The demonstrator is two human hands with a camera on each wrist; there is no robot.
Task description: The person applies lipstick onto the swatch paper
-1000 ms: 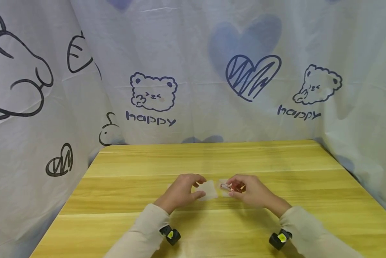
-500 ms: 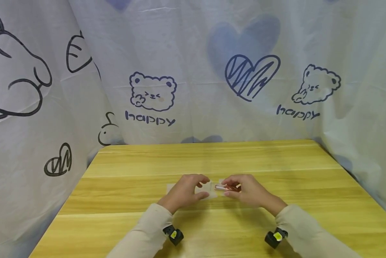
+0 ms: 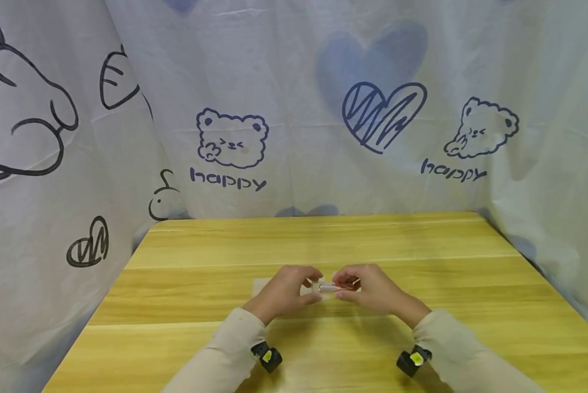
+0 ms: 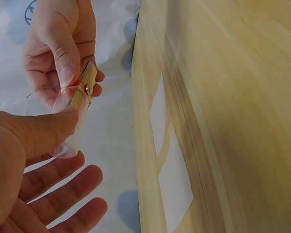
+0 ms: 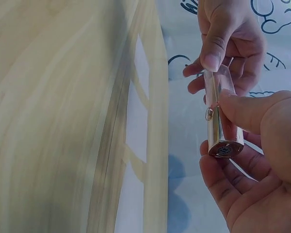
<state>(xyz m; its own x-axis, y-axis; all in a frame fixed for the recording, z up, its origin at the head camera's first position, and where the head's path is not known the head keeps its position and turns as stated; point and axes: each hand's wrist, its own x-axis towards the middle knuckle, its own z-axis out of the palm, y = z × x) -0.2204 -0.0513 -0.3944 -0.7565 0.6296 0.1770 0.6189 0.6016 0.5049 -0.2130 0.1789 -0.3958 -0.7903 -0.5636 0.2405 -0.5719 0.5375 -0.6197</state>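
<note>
A slim lipstick tube with a clear cap and a shiny rose-gold base is held level above the table between my two hands. My right hand grips its base, thumb on one side and curled fingers behind. My left hand is at the clear cap, its thumb overlapping the cap's end in both wrist views. In the left wrist view the other left fingers are spread and fairly straight. A small ring-like metal fitting sits on the side of the tube.
White paper pieces lie in a row on the wood-grain table beneath the hands. A white cloth with drawings hangs behind the table and along its sides. Each sleeve carries a small black wrist camera.
My right hand has moved left with the lipstick tube. My left hand has shifted slightly right, so the cap's end now sits between its thumb and fingers.
</note>
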